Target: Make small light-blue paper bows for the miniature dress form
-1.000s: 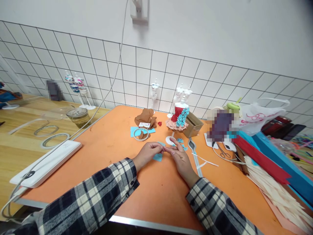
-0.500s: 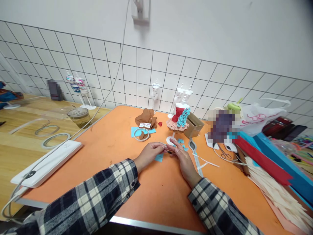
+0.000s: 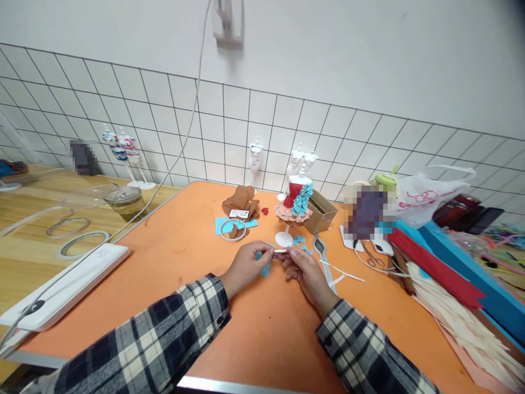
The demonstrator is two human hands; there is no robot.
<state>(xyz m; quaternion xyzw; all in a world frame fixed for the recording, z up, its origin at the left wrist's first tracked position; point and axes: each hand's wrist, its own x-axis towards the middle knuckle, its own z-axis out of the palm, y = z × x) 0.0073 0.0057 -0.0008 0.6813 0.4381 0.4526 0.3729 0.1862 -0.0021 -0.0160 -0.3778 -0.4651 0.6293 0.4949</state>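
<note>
My left hand (image 3: 248,264) is closed in a pinch over the middle of the orange table. Facing it, my right hand (image 3: 308,274) pinches too, its lower fingers curled. Between the fingertips of both is a small pale strip (image 3: 280,251), with something darker under it that I cannot make out. Partly behind my left hand lies a blue paper piece (image 3: 266,269). Just beyond the hands stands a small dress form (image 3: 292,197) in a red bodice with blue ruffles and a peach pleated skirt. Small blue pleated pieces (image 3: 299,239) lie by its round white base.
A tape roll (image 3: 222,230) rests on blue paper near brown crumpled paper (image 3: 238,200). A cardboard box (image 3: 322,216) stands behind the dress form. Scissors (image 3: 374,259), a cable and coloured paper sheets (image 3: 438,268) lie right. Left is a long white device (image 3: 69,284).
My right hand's fingers, stretched out before, have curled into a pinch. The pale strip between the hands now shows more clearly. The whole view has shifted slightly.
</note>
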